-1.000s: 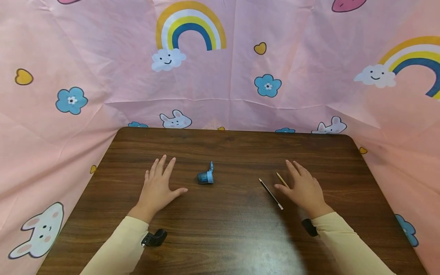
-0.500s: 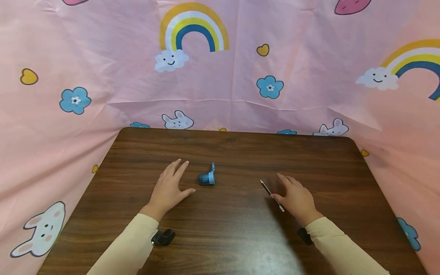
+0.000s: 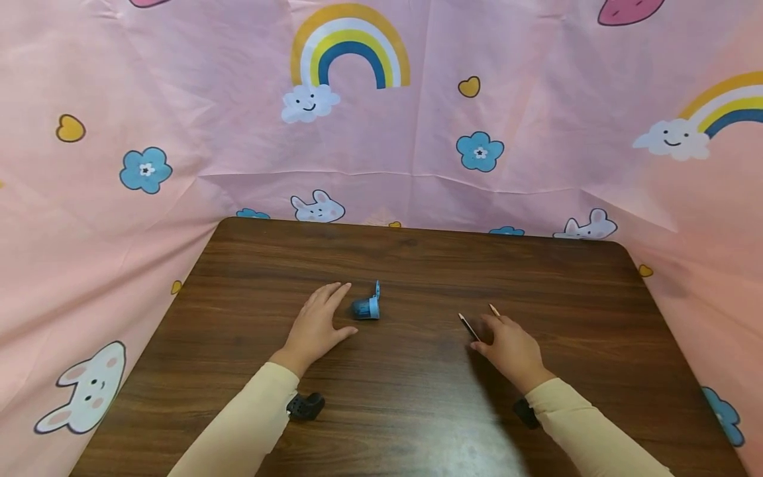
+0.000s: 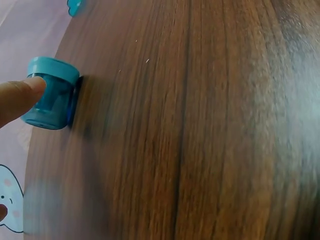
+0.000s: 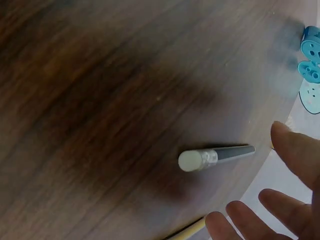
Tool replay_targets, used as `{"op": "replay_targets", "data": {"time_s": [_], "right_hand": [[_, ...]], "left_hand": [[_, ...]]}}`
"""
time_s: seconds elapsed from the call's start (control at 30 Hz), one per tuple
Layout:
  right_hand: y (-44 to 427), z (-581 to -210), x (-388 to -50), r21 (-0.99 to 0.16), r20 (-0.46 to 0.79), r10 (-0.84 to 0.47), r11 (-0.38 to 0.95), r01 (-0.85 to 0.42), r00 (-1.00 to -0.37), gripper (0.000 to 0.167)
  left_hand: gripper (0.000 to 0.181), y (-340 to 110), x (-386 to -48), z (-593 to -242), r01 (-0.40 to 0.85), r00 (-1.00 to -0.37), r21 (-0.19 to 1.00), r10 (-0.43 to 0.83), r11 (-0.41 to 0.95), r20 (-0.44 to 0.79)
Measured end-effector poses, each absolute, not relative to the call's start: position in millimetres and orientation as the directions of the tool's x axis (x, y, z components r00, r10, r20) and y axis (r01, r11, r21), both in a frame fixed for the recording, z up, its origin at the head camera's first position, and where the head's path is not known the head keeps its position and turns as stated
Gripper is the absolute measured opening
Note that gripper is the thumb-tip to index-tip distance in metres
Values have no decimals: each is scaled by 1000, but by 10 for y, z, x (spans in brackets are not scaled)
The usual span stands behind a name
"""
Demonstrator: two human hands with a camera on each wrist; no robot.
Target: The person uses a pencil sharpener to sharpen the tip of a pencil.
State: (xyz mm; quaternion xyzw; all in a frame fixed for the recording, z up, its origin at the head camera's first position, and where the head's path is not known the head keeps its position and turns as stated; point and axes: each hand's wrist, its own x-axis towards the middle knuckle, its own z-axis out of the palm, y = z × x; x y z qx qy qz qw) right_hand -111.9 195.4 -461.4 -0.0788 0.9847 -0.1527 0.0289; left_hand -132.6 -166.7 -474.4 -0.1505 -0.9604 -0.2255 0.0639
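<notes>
A blue pencil sharpener [image 3: 365,309] lies on its side on the table, its lid raised; its two round holes show in the right wrist view. My left hand [image 3: 316,331] is just left of it, thumb and fingers spread, and in the left wrist view one digit overlaps the sharpener [image 4: 56,110]. Whether it touches, I cannot tell. Over a dark pencil [image 3: 467,324] with a white eraser end hovers my right hand [image 3: 512,351], fingers loosely bent. The right wrist view has the pencil [image 5: 232,152] apart from the fingers. A yellow pencil [image 3: 494,309] is partly hidden behind that hand.
Everything lies on a dark wood-grain table [image 3: 393,397] with rounded far corners. A pink patterned cloth [image 3: 238,86] hangs behind it and along both sides. Each wrist carries a black camera mount, the left one [image 3: 306,406] being plainer to see.
My left hand has moved right, closer to the sharpener. My right hand has come lower and left, over the dark pencil, with its fingers drawn in more. The head view has shifted slightly.
</notes>
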Motion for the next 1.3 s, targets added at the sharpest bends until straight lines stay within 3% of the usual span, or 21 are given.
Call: {"op": "replay_targets", "data": {"time_s": [0.6, 0.87, 1.3], "right_hand": [[1903, -4697, -1129, -345, -67, -137, 932, -105, -988, 39], [1885, -4722, -1146, -362, -117, -111, 930, -62, -987, 35], [1855, -4722, -1212, -399, -168, -83, 917, -10, -982, 26]], "left_hand": [[77, -1473, -1422, -4840, 353, -935, 447, 314, 822, 163], [69, -1456, -1466, -4883, 412, -911, 369, 366, 833, 190], [57, -1532, -1512, -4933, 599, -792, 248, 520, 761, 320]]}}
